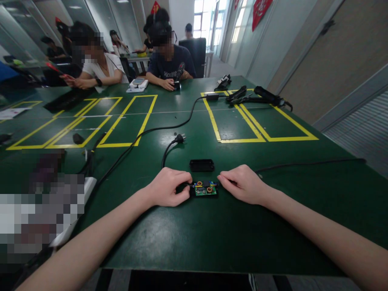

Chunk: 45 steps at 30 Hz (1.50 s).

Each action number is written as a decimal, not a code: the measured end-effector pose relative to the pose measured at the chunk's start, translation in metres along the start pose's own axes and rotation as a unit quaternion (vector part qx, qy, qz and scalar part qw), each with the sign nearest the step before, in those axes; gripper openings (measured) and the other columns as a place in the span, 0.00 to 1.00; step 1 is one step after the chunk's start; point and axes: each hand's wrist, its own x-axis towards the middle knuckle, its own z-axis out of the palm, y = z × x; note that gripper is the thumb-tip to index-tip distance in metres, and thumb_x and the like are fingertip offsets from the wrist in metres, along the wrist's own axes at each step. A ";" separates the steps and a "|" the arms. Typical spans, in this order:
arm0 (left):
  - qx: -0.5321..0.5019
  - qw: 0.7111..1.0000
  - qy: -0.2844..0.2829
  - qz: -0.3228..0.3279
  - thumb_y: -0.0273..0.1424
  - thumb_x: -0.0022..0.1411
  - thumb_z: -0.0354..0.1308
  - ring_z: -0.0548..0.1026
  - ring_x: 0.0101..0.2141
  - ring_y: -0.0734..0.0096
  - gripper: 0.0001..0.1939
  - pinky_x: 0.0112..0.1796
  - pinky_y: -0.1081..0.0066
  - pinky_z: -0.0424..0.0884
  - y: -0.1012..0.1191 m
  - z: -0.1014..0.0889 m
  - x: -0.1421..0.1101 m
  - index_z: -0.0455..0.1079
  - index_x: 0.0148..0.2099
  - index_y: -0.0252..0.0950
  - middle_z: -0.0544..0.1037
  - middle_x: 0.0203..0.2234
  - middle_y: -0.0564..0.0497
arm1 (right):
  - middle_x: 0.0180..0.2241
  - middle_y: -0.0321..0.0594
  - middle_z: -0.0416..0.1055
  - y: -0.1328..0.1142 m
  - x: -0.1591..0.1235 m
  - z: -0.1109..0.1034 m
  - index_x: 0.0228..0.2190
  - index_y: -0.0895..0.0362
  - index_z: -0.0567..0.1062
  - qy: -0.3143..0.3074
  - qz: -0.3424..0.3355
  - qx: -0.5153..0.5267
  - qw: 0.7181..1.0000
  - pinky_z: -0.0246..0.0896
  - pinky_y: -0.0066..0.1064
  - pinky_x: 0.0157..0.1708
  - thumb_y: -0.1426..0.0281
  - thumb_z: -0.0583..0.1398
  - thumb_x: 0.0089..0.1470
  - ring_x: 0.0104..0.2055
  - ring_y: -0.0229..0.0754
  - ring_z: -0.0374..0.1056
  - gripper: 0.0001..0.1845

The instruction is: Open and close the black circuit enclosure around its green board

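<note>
A small green circuit board point(201, 190) with two copper-wound coils lies in a black plastic case half on the table. At its left end is my left hand point(169, 186), thumb and forefinger curled around that end, with the lead between them. My right hand point(242, 184) is closed at the board's right end, its fingers pinched on the black cable point(303, 164) that runs off to the right. Just beyond the board lies the black case cover point(201, 165), hollow side up. A cord with a power plug point(180, 138) passes behind my left hand.
The green table point(194, 238) carries yellow tape rectangles point(242, 141). A long black cable point(151, 129) crosses it to an inline box point(212, 97). Black tools or clamps point(263, 96) lie at the far right. Two people sit across the table; one holds a power screwdriver point(181, 70).
</note>
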 end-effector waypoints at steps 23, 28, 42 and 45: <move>0.033 0.998 0.011 -0.052 0.29 0.62 0.54 0.72 0.24 0.72 0.04 0.27 0.73 0.67 -0.004 0.004 0.000 0.69 0.37 0.37 0.74 0.25 0.54 | 0.25 0.40 0.76 0.002 0.001 0.005 0.27 0.55 0.77 0.042 0.000 -0.028 0.999 0.59 0.31 0.29 0.69 0.54 0.65 0.26 0.41 0.71 0.17; 0.073 0.996 0.043 -0.028 0.29 0.62 0.54 0.73 0.29 0.67 0.04 0.31 0.69 0.68 -0.006 0.003 0.002 0.68 0.34 0.37 0.74 0.26 0.51 | 0.26 0.39 0.74 -0.001 0.002 0.002 0.26 0.55 0.74 0.057 -0.016 -0.030 0.998 0.58 0.30 0.28 0.70 0.54 0.65 0.27 0.39 0.69 0.15; 0.024 0.993 0.034 -0.114 0.32 0.65 0.56 0.72 0.33 0.66 0.04 0.33 0.68 0.69 -0.007 0.003 0.003 0.66 0.41 0.39 0.73 0.31 0.52 | 0.31 0.37 0.72 0.003 0.002 0.004 0.31 0.53 0.72 0.065 0.024 -0.016 0.997 0.58 0.30 0.28 0.69 0.58 0.61 0.28 0.38 0.67 0.06; 0.020 0.992 0.035 -0.122 0.33 0.65 0.56 0.73 0.35 0.64 0.05 0.36 0.66 0.71 -0.008 0.003 0.003 0.67 0.42 0.39 0.74 0.33 0.51 | 0.33 0.38 0.73 0.002 0.002 0.004 0.33 0.53 0.72 0.075 0.025 -0.016 0.997 0.60 0.30 0.28 0.69 0.59 0.61 0.28 0.38 0.67 0.03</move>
